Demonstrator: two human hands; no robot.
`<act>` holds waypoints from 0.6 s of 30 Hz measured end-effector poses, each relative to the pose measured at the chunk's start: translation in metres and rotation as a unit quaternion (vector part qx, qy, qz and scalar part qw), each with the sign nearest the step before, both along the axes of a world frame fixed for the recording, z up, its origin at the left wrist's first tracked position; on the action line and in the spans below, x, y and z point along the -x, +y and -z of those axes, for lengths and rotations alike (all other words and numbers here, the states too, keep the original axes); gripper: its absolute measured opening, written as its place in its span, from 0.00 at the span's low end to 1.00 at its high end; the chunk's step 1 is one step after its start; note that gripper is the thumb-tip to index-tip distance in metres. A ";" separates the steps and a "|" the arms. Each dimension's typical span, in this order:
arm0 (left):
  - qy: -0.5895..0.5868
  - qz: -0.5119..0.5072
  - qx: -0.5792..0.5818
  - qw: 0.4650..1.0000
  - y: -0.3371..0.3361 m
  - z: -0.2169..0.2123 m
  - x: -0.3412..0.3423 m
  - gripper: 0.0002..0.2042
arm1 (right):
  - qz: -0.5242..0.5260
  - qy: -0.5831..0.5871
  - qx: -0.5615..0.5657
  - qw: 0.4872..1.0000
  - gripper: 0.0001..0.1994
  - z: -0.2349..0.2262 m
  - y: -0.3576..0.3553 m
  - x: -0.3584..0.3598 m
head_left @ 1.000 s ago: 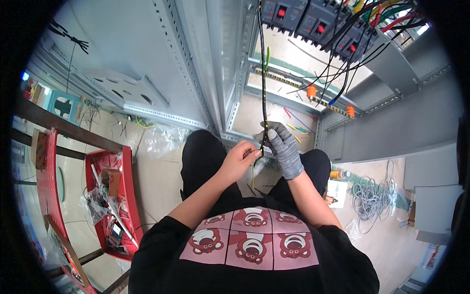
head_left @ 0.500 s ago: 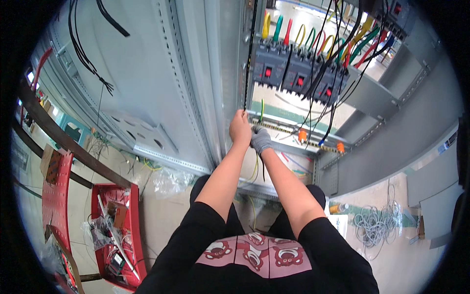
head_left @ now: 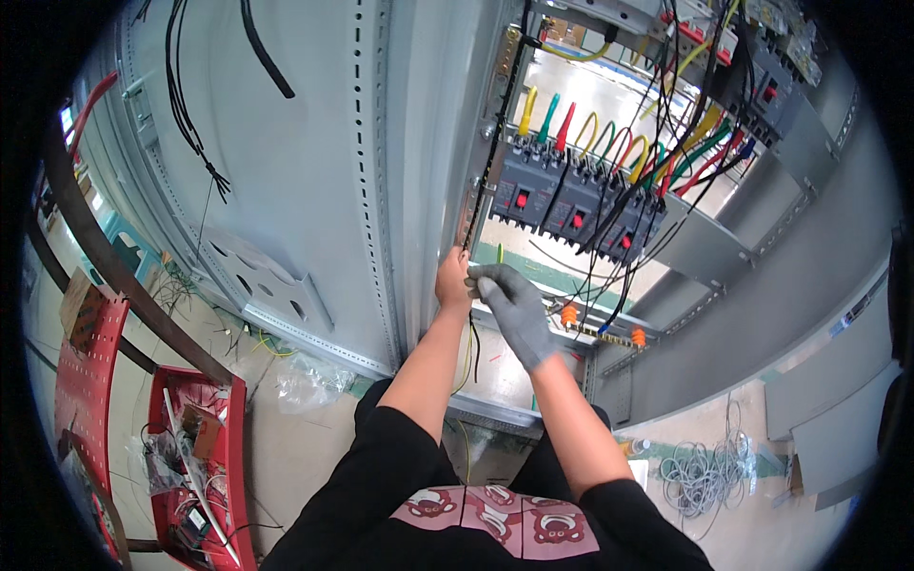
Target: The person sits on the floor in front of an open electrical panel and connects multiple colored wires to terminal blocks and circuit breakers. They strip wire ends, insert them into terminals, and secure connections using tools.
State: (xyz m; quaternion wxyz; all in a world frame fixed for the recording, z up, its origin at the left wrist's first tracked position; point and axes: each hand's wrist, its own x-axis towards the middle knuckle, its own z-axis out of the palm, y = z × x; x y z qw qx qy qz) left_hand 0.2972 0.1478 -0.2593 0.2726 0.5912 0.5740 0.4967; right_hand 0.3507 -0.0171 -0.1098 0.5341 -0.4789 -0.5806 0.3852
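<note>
A black wire bundle (head_left: 493, 143) runs down the cabinet's inner post (head_left: 479, 200). My bare left hand (head_left: 452, 282) is closed around its lower part, and a black end hangs out below that hand. Right beside it, my right hand (head_left: 515, 310), in a grey glove, has thumb and fingertips pinched together. Whatever lies in that pinch is too small to make out. Up and to the right of both hands sits a row of dark grey circuit breakers (head_left: 574, 202) with red switches. A drilled bar (head_left: 609, 336) on orange insulators (head_left: 569, 315) crosses behind my right hand.
Loose black wires (head_left: 609, 205) dangle before the breakers. A grey door panel (head_left: 286, 190) stands at left, with a red tool tray (head_left: 238, 447) below it. Coiled grey cable (head_left: 706, 471) lies on the floor at right, and clear plastic (head_left: 309, 381) at left.
My right hand has come up and back from the bar, now pinching beside the left. The left hand stays closed on the wire bundle, a little lower in view. The view has shifted.
</note>
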 end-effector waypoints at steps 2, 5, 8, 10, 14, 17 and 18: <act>-0.024 -0.019 -0.019 0.999 0.000 0.011 0.010 0.10 | -0.059 0.003 -0.085 0.995 0.14 -0.052 -0.057 0.015; -0.060 -0.048 -0.033 0.997 -0.009 0.018 0.022 0.09 | -0.069 -0.075 -0.343 0.934 0.12 -0.089 -0.128 0.018; -0.082 0.005 -0.006 0.997 -0.030 -0.005 -0.018 0.09 | -0.101 -0.003 -0.374 0.922 0.11 -0.127 -0.165 0.041; -0.068 -0.006 -0.007 0.998 -0.030 -0.003 -0.009 0.09 | -0.109 -0.013 -0.366 0.924 0.11 -0.126 -0.158 0.042; -0.075 -0.033 -0.038 0.996 -0.017 0.008 -0.002 0.09 | -0.126 -0.020 -0.356 0.926 0.11 -0.124 -0.153 0.042; -0.098 -0.038 -0.060 0.993 -0.015 0.015 -0.009 0.09 | -0.128 -0.030 -0.357 0.925 0.11 -0.124 -0.151 0.041; -0.108 -0.034 -0.065 0.991 -0.015 0.016 -0.013 0.09 | -0.126 -0.036 -0.356 0.925 0.11 -0.124 -0.152 0.040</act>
